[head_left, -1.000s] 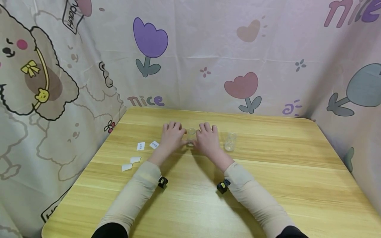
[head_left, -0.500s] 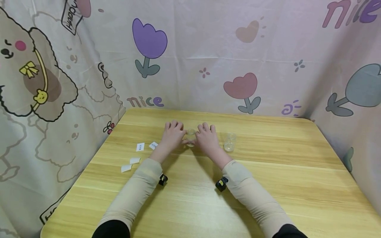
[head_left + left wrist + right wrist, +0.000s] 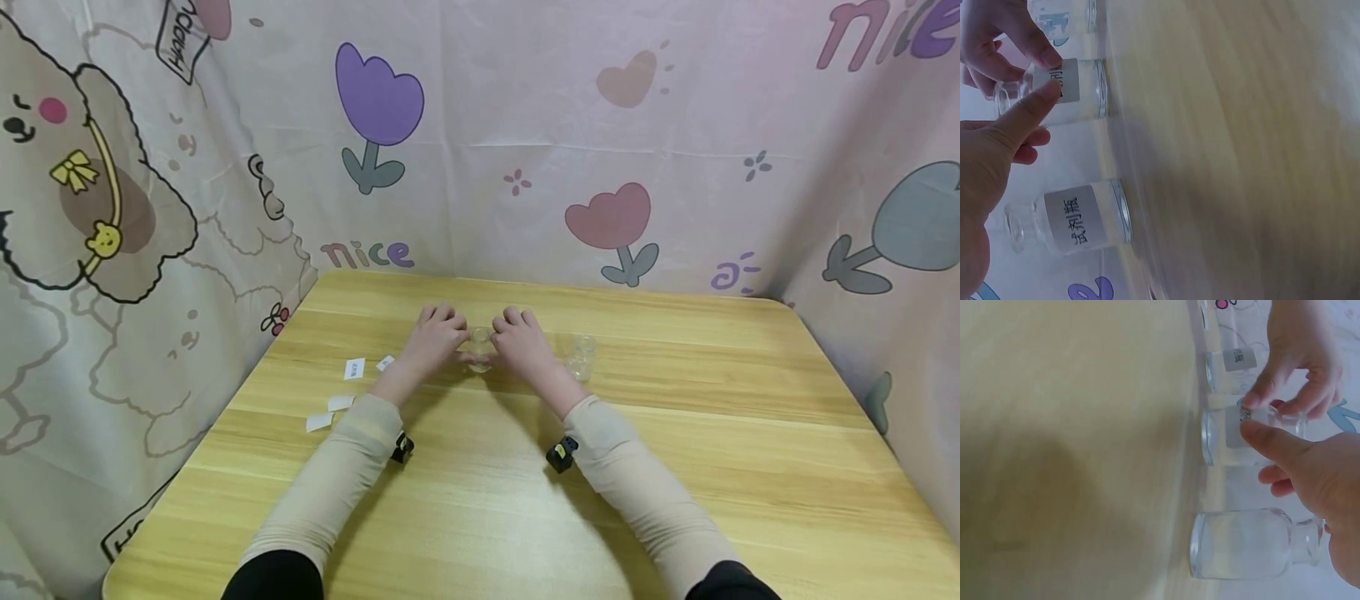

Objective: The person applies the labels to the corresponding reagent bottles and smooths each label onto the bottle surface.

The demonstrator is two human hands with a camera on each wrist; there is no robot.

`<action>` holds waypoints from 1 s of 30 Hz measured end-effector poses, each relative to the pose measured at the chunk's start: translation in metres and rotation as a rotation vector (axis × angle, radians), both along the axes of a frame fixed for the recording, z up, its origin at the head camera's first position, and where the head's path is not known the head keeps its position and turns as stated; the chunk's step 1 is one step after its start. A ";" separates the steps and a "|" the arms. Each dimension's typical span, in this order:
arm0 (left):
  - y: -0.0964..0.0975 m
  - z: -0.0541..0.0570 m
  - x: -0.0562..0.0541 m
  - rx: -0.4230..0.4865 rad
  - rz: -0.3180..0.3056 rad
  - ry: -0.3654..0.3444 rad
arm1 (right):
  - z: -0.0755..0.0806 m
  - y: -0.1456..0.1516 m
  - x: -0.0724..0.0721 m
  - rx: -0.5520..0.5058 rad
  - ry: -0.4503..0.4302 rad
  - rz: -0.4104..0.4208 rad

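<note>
Both hands hold a clear glass reagent bottle (image 3: 480,346) that stands upright on the table. My left hand (image 3: 433,340) has its thumb pressed on the bottle's white printed label (image 3: 1071,81), its fingers curled behind the glass. From the other side, my right hand (image 3: 523,342) presses its thumb on the same label, its fingers around the upper part of the bottle. In the left wrist view, a second labelled reagent bottle (image 3: 1082,219) stands close to the left hand; the head view hides it. An unlabelled glass bottle (image 3: 1244,544) stands right of the right hand.
Several small white paper labels, such as a printed one (image 3: 355,368) and a blank-looking one (image 3: 318,422), lie on the wooden table (image 3: 480,517) left of the hands. A patterned cloth (image 3: 480,125) hangs behind the table and along its sides.
Both hands stay at the middle bottle and shift only slightly. The left wrist has moved a little left and covers more of one printed label on the table.
</note>
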State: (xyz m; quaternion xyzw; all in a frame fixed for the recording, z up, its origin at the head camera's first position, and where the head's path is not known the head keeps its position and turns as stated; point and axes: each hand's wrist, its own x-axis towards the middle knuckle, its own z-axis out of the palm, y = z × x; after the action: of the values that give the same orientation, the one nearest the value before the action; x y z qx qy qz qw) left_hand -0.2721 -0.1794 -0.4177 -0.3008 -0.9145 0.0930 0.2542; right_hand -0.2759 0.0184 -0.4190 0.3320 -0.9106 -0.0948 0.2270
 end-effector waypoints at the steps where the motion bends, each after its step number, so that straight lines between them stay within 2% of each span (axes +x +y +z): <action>1: -0.001 0.000 -0.001 -0.010 -0.012 0.015 | 0.001 0.001 -0.001 0.004 0.008 0.015; 4: -0.004 0.001 -0.002 -0.026 -0.039 0.032 | 0.003 0.002 -0.003 0.027 0.034 0.049; 9: -0.006 0.003 -0.003 -0.034 -0.059 0.028 | 0.004 0.003 -0.004 0.057 0.030 0.062; 18: -0.007 0.000 -0.001 -0.047 -0.018 -0.020 | 0.002 0.005 -0.004 0.064 -0.030 0.031; 24: -0.008 -0.002 -0.003 -0.027 -0.032 0.021 | 0.003 0.004 -0.004 0.070 -0.045 0.019; 30: -0.007 -0.002 -0.002 -0.035 -0.032 -0.008 | 0.001 0.003 -0.004 0.082 -0.044 0.006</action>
State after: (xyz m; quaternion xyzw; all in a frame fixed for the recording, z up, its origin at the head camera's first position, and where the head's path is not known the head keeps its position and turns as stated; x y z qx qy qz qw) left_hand -0.2744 -0.1867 -0.4193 -0.3201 -0.9089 0.1038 0.2464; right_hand -0.2796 0.0212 -0.4180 0.3459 -0.9097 -0.1241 0.1934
